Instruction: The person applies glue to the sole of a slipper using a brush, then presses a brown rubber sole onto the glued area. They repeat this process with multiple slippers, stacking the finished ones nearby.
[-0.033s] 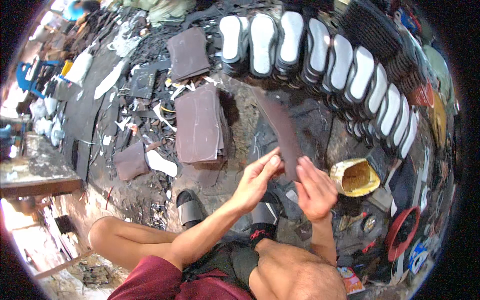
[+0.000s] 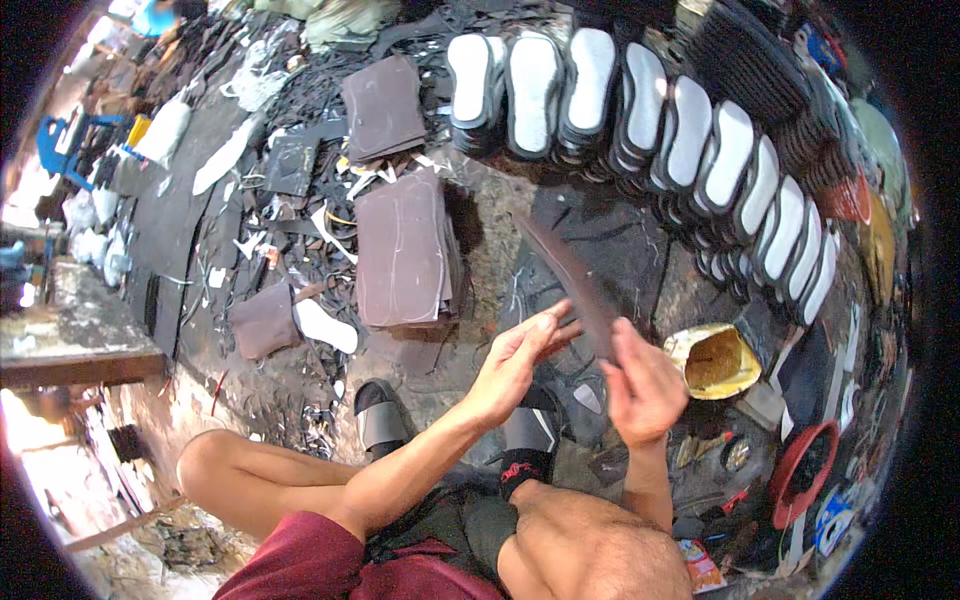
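Both hands grasp a dark sole strip: left hand flattened against it, right hand clasping, above stacked brown sheets.

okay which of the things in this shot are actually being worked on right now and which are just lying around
In hand:
dark brown sheet piece, held between left hand and right hand

Lying about:
stack of brown sheets
row of white-faced soles
yellow tin
red bowl
loose white sole
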### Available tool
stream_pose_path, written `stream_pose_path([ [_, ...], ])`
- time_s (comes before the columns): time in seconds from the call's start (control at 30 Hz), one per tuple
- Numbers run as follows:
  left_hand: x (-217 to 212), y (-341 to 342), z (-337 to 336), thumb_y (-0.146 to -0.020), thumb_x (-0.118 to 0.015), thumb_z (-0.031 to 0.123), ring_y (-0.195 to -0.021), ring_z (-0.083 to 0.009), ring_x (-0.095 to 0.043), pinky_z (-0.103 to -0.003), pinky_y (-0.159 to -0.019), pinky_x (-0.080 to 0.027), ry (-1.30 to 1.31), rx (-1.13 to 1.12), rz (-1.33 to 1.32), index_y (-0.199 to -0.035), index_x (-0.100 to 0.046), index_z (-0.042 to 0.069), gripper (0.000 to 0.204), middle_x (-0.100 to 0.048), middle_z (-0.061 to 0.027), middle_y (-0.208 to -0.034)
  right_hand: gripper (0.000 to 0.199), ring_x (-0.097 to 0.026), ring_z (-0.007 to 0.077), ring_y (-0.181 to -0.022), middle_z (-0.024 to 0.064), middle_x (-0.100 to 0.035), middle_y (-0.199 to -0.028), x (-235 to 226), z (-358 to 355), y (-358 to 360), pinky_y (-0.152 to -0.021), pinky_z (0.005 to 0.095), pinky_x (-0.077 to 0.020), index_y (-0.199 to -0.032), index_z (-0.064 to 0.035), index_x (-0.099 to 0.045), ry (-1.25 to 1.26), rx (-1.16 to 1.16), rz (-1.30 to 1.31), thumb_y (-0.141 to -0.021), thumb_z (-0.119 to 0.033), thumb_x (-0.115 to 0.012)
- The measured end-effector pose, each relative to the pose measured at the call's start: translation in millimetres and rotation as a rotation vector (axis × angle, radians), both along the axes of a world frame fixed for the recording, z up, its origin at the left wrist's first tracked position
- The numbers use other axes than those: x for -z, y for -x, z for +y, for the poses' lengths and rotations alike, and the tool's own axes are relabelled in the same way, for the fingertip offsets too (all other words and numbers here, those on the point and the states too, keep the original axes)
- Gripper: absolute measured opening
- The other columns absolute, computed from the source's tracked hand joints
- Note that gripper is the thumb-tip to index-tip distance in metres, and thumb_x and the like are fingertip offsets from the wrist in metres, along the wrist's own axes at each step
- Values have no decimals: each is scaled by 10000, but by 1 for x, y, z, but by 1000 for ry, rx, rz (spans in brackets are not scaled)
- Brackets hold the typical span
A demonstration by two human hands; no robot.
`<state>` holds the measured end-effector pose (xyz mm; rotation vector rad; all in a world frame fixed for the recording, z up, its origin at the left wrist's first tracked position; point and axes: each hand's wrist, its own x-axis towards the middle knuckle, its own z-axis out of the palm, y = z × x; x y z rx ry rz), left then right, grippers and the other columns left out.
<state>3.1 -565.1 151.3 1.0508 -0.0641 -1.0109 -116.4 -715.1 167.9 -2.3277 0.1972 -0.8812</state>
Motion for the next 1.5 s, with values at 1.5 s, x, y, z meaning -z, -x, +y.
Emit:
stream_pose_path([
  [1.5, -17, -187, -91, -973, -412, 664, -977, -307, -683, -418, -788, -608, 683, 314, 216, -1521, -320, 21, 850, -550, -215, -1367, 501, -609, 238, -1172, 147, -622, -1312, 11, -97, -137, -969, 343, -503, -1362, -14, -531, -575, 323, -367, -875, 36, -639],
])
